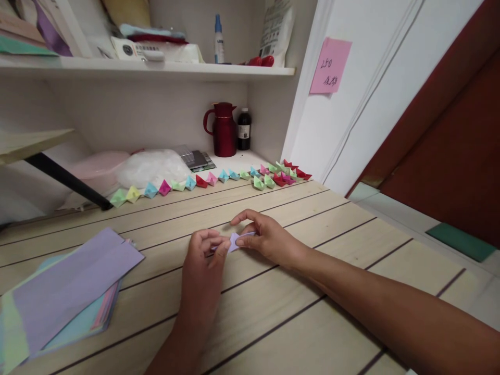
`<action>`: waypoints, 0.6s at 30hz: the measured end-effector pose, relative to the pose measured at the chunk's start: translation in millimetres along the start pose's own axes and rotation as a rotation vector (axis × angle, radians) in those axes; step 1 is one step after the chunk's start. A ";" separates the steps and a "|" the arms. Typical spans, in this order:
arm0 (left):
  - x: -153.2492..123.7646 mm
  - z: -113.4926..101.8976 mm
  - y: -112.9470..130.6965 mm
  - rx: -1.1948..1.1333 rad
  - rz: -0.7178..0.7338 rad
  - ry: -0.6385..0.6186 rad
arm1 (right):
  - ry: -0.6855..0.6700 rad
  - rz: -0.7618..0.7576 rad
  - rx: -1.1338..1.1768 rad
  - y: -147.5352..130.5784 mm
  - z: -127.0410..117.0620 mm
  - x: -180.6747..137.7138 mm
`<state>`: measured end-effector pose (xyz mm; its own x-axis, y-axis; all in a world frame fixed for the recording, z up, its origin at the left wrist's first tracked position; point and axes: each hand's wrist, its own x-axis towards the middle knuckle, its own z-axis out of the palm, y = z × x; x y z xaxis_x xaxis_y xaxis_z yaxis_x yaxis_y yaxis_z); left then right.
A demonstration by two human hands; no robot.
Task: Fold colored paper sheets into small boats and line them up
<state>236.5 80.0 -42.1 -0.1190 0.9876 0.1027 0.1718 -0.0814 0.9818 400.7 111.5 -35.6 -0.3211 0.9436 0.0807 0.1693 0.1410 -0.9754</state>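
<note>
Between my two hands is a small purple paper boat (233, 241), low over the wooden table (297, 312). My left hand (203, 255) pinches its left end between thumb and fingers. On the other end, my right hand (265, 234) has its thumb and fingers closed, with the index finger raised and curved above. Parts of the boat are hidden behind the fingers. To the left of my hands lies a stack of coloured paper sheets (78, 284), a purple one on top.
Along the table's far edge runs a row of small folded paper boats (190, 182), bunched at the right end. Behind them stand a red jug (224, 130) and a dark bottle (244, 130), beside a white plastic bag (154, 167). A black metal leg (70, 179) meets the table at left.
</note>
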 end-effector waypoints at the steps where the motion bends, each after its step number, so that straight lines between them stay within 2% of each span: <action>1: 0.2 0.9 -0.7 -0.006 0.008 -0.006 | 0.006 -0.009 -0.027 -0.7 -0.4 -0.2; 5: 0.0 1.9 0.1 0.103 0.051 -0.012 | 0.017 -0.098 -0.215 -4.6 -0.3 -3.2; 8: -0.2 -1.4 5.5 0.158 -0.001 -0.023 | -0.014 -0.272 -0.383 -8.9 2.1 -7.2; 10: 0.3 -4.0 9.3 0.170 -0.041 -0.020 | -0.024 -0.342 -0.415 -10.3 3.6 -8.4; 12: 1.0 -6.0 11.5 0.164 -0.069 -0.001 | -0.013 -0.297 -0.297 -9.4 4.1 -7.2; 16: 1.2 -7.0 10.7 0.076 -0.154 0.003 | 0.080 -0.011 0.179 -4.2 3.2 -0.5; 18: 0.8 -7.2 10.1 0.023 -0.183 0.003 | 0.091 0.080 0.346 -3.1 3.4 1.8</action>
<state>231.1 79.0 -30.9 -0.1527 0.9853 -0.0769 0.1689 0.1027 0.9803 396.5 111.7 -33.1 -0.2325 0.9726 0.0045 -0.1398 -0.0288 -0.9898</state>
